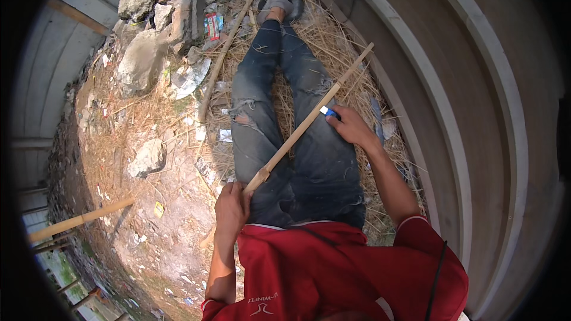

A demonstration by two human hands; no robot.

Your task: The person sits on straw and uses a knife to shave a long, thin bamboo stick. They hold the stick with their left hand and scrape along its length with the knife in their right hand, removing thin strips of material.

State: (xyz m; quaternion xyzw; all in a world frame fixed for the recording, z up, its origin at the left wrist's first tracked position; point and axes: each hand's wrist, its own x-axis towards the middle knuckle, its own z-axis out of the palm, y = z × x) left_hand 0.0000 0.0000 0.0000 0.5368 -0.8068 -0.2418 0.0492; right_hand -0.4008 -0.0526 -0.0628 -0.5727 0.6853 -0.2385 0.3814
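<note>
A pale bamboo stick with a knot near its lower end lies slantwise across my outstretched legs in dark torn jeans. Its near end is in my left hand, whose fingers are closed around it beside my left hip. The far end points up and to the right, past my right leg. Over my right thigh, my right hand pinches a small blue block with a white end. That block is right beside the stick; whether they touch, I cannot tell. Its exact kind does not show.
Large rocks lie at the far left, and a smaller stone nearer. Another stick rests left of my legs; a bamboo pole juts in from the left. Straw and litter cover the ground. A ribbed wall curves along my right.
</note>
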